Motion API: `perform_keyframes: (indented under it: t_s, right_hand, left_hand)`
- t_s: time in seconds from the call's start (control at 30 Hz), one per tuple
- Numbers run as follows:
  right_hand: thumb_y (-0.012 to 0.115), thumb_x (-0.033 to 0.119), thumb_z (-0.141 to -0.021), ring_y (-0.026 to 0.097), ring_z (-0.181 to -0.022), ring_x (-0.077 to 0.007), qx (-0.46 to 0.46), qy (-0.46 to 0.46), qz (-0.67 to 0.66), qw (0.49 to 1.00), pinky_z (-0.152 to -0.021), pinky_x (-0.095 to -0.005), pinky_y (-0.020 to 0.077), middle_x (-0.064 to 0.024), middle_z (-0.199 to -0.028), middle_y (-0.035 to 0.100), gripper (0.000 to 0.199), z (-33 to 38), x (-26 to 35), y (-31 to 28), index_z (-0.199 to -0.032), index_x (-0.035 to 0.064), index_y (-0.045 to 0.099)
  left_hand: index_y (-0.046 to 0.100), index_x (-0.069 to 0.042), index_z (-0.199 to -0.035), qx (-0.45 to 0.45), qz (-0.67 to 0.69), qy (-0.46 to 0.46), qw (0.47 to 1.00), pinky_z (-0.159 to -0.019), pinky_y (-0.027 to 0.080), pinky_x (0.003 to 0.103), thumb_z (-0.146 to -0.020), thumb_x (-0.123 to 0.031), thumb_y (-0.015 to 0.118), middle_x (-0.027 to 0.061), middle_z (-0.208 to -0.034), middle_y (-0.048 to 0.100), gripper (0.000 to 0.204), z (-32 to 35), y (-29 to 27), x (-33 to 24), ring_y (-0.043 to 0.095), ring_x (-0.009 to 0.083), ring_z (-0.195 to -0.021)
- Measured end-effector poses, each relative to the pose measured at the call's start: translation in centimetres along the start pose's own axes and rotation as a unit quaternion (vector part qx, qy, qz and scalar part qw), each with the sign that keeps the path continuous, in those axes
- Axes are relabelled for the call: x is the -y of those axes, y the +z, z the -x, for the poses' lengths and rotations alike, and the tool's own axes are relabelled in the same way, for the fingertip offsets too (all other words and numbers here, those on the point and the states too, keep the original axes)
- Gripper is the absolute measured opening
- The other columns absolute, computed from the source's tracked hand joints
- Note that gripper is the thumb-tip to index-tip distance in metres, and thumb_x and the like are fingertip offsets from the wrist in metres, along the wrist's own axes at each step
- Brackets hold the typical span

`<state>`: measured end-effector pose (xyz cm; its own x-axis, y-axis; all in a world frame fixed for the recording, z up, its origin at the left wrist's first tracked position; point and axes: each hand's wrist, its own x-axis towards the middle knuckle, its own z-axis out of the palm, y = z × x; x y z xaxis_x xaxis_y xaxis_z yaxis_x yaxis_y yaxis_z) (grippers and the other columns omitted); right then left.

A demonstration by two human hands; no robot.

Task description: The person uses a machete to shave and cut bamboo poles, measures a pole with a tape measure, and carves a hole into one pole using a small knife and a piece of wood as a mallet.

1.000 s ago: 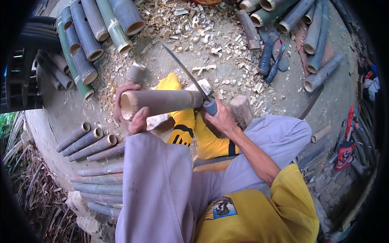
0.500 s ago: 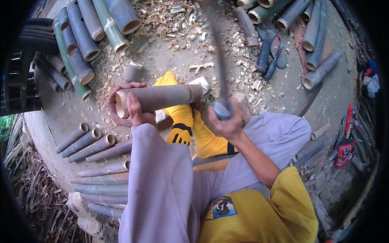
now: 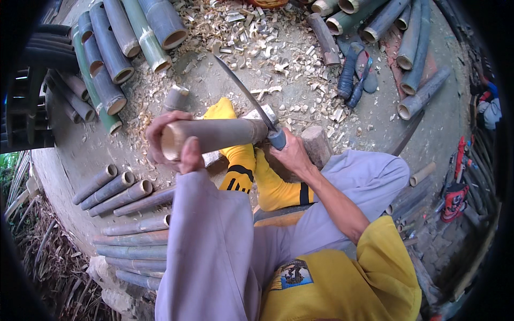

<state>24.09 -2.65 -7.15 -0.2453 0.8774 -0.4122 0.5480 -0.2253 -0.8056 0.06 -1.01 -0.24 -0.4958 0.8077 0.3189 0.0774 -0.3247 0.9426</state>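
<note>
Brown bamboo, a thick tube with a pale cut end [image 3: 217, 134], lies crosswise in front of the sitter, over the yellow socks with black bands [image 3: 238, 160], near the middle of the grey ground [image 3: 59, 155]. The left hand [image 3: 190, 160] is clamped round the pale end, thumb on the near side and fingers curled behind. The right hand [image 3: 293, 155], well apart from it, is wrapped tightly round the blue-grey handle [image 3: 277, 139] of a long dark steel blade [image 3: 247, 93]. Half a second ago that blade was up in a blur; now it is down, slanting across the tube's right end, so I'd judge a stroke has just come down there. From where I stand I can't fairly tell whether the edge bites or only lies alongside.

As for containers, an orange rounded object [image 3: 267, 2] is cut off at the top, perhaps a basket, its contents hidden. Dark, open-mouthed bamboo tubes [image 3: 113, 47] lie toward the ground's upper left, too shadowed inside to read. Pale curled wood chips [image 3: 278, 53] litter the far side.
</note>
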Motion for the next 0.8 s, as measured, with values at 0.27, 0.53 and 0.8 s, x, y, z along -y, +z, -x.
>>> perform_keyframes:
  t_s: [0.27,0.53,0.8]
  right_hand:
    - [0.072,0.016,-0.077,0.067,-0.078,-0.0318,-0.006,0.026,-0.004,1.0,-0.066,-0.0403,0.0507,-0.021,-0.082,0.065,0.039,1.0,1.4,-1.2,-0.105,-0.0013,0.05]
    - [0.07,0.01,-0.079,0.067,-0.069,-0.0227,-0.153,-0.154,-0.142,0.966,-0.059,-0.036,0.05,-0.0203,-0.08,0.064,0.031,2.0,2.5,-0.8,-0.1,-0.0011,0.051]
    - [0.071,0.015,-0.076,0.068,-0.074,-0.0372,-0.045,0.039,-0.042,0.997,-0.064,-0.0415,0.052,-0.022,-0.081,0.066,0.035,2.0,3.0,-1.4,-0.099,-0.0035,0.053]
  left_hand:
    - [0.046,-0.002,-0.12,-0.196,0.121,-0.066,0.971,-0.075,0.054,0.039,-0.077,-0.009,0.064,0.0158,-0.092,0.06,0.047,-1.3,3.6,-2.1,0.061,0.0254,-0.08]
    - [0.054,0.003,-0.107,-0.148,0.095,-0.016,0.984,-0.073,0.054,0.044,-0.077,-0.01,0.062,0.0184,-0.085,0.057,0.034,-0.1,1.4,-0.3,0.06,0.0293,-0.076]
    - [0.054,0.003,-0.104,-0.124,0.136,0.009,0.983,-0.076,0.054,0.045,-0.076,-0.009,0.059,0.0174,-0.087,0.056,0.031,-0.1,-1.0,0.7,0.06,0.0293,-0.079]
